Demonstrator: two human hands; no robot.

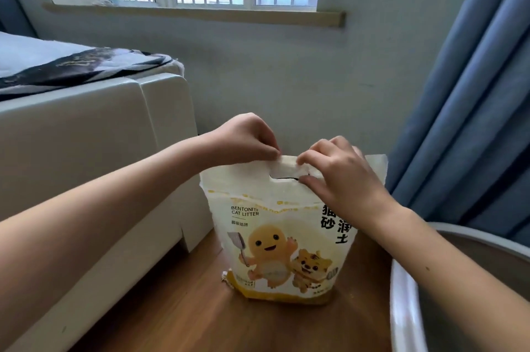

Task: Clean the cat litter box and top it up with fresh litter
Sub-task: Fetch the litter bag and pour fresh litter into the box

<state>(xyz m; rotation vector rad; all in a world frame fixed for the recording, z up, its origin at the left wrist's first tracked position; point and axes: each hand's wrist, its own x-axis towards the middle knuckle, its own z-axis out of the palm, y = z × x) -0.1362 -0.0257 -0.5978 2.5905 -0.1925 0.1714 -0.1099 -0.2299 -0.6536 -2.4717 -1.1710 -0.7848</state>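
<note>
At twelve o'clock before me, upright on the brown wooden floor [183,314] beside the grey-rimmed litter box [401,308] at four o'clock, stands the white-and-yellow plastic bag of bentonite cat litter [275,208], its top handle strip pinched by my left hand [243,136] and right hand [338,171].

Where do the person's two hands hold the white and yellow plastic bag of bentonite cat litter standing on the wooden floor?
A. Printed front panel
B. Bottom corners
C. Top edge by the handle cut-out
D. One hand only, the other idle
C: the left hand and the right hand both pinch the top strip of the white and yellow cat litter bag beside its handle cut-out.
</note>
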